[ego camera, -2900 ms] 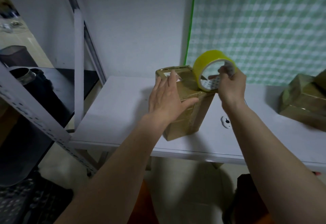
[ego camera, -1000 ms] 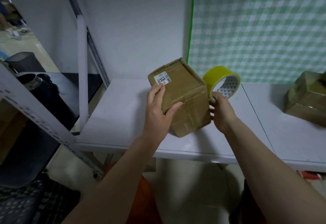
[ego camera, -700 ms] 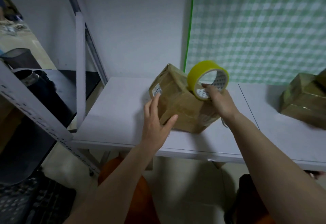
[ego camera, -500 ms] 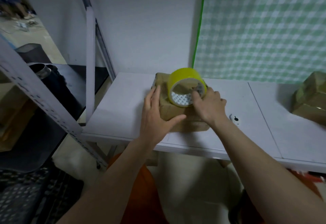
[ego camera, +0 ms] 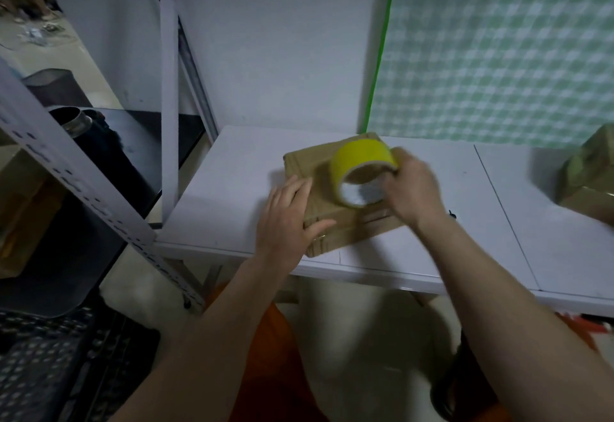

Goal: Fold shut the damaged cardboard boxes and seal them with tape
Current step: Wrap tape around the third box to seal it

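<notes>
— What is seen behind the hands?

— A white wall is seen, with a green checked cloth (ego camera: 498,49) hung to the right of it. A white tabletop (ego camera: 232,182) is set below, and a grey metal rack (ego camera: 76,175) is placed well to the left of the left hand.

— Where is the box found?

— The box (ego camera: 319,189) is laid flat on the tabletop near its front edge, under both hands. Its flaps are seen folded shut.

— How is the left hand placed?

— The left hand (ego camera: 285,222) is rested on the box's near left corner, the fingers laid straight over the top and the thumb spread along the front edge. Nothing is gripped by it.

— And the right hand?

— A yellow tape roll (ego camera: 362,169) is gripped by the right hand (ego camera: 410,189), fingers curled round its right side. The roll is held on edge against the top of the box, just right of the left hand. The right hand is blurred, so the exact finger placement cannot be told.

— Is anything else shown?

— A second box (ego camera: 588,172) is seen well to the right of the right hand, at the frame's edge.
</notes>
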The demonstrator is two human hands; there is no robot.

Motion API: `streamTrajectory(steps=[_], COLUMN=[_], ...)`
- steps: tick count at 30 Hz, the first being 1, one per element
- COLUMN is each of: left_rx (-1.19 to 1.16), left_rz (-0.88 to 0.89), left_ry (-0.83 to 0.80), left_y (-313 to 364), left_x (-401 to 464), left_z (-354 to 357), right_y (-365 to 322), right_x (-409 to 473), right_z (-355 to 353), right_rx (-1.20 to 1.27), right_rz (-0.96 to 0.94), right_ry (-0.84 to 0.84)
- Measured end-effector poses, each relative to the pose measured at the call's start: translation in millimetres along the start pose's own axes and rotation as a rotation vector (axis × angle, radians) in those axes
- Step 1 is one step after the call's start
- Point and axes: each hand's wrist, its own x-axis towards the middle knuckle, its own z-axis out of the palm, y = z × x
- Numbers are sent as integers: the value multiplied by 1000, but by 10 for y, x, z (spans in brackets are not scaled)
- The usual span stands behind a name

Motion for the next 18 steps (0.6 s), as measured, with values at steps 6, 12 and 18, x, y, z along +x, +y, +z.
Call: streamTrajectory(steps=[6, 12, 18], left_rx=[25, 236, 12], left_rz=[-19, -78, -144], left_ry=[-32, -75, -126], left_y=[60, 406, 509], left_x=[6, 281, 331], left_z=[-64, -133, 7], right_y=[330, 369, 368], right_x=[158, 156, 150], right_z=[-65, 75, 78], right_rx=[196, 232, 220], right_rz=[100, 181, 110], right_ry=[42, 78, 101])
